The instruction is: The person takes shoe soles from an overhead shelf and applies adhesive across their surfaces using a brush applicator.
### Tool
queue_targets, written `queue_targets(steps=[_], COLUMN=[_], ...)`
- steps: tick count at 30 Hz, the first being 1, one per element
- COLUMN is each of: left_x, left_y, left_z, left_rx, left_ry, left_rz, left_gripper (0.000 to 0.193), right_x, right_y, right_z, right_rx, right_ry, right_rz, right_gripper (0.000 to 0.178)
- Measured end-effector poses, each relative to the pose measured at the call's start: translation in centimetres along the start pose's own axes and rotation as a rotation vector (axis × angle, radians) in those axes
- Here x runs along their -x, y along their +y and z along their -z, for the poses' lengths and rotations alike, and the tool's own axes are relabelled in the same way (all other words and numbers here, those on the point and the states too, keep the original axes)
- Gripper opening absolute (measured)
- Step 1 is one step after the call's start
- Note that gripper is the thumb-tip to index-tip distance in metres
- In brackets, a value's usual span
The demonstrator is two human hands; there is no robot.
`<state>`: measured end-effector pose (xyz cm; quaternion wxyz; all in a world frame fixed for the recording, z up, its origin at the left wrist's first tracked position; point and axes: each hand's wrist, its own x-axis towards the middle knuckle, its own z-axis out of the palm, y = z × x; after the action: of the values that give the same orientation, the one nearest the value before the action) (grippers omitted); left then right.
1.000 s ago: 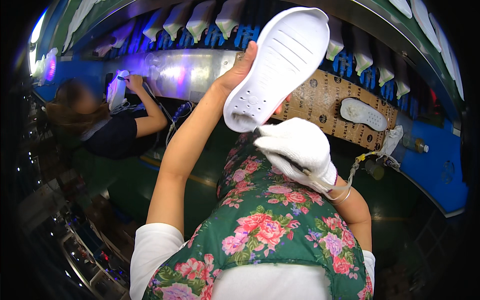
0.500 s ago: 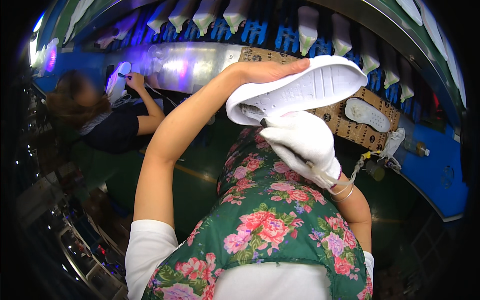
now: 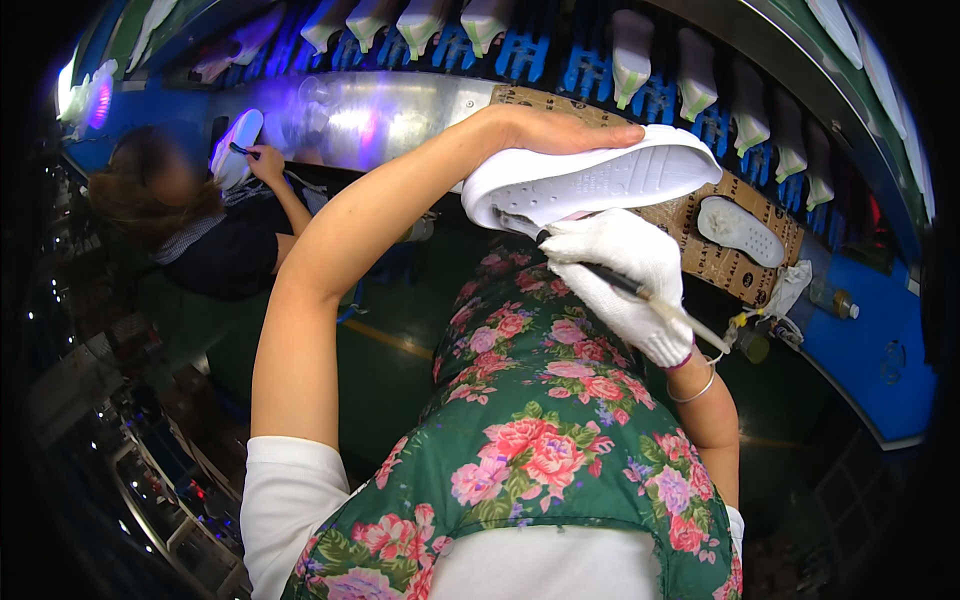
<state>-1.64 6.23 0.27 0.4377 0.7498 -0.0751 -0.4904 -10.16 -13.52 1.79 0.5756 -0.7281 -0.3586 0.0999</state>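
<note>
My bare left hand point(image 3: 570, 133) grips a white shoe sole point(image 3: 620, 178) along its far edge, its hollow inner side tilted toward me. A white knit glove covers my right hand point(image 3: 620, 260), which is closed around a dark-handled brush point(image 3: 612, 278). The brush's bristles reach into the left end of the sole, inside its raised rim. A pale tube runs from the back of the handle past my right wrist. A second white sole point(image 3: 740, 231) lies on the brown cardboard point(image 3: 690, 240) to the right, hollow side up.
Shoes on blue holders point(image 3: 585, 72) line the far side in a row. At the right, a small bottle point(image 3: 835, 298) and a crumpled white cloth point(image 3: 790, 285) rest by the blue tabletop point(image 3: 870, 350). On the left, a co-worker point(image 3: 215, 240) brushes another white sole point(image 3: 236, 150).
The held sole has tilted and turned a little, with its toe end lower. My right hand has shifted right and rolled, so the brush handle shows more. The co-worker's hand has moved slightly.
</note>
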Motion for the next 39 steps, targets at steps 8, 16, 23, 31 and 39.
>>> queue_targets(steps=[8,16,23,31,39], left_x=[-2.6,-1.7,-2.2,-1.4,-3.6], left_y=[-2.0,-0.8,-1.7,-3.7,-5.0], left_z=[0.3,0.7,0.5,-1.2,-5.8], left_rx=[-0.081,0.023,0.075,0.631,1.356], left_ry=[0.104,0.093,0.204,0.103,-0.225], left_rz=[0.004,-0.064,-0.010,-0.092,-0.482], left_gripper=[0.107,0.102,0.101,0.091,0.095], right_x=[0.0,0.1,1.0,2.3,0.9], right_y=[-0.6,-0.8,-0.9,0.3,1.3], right_z=[0.2,-0.4,-1.4,0.1,3.0], right_rx=[0.003,0.152,-0.007,-0.542,0.030], right_ry=[0.035,0.020,0.129,0.602,0.604], right_rz=[-0.106,0.003,-0.136,-0.485,-0.237], right_gripper=[0.018,0.020,0.019,0.023,0.022])
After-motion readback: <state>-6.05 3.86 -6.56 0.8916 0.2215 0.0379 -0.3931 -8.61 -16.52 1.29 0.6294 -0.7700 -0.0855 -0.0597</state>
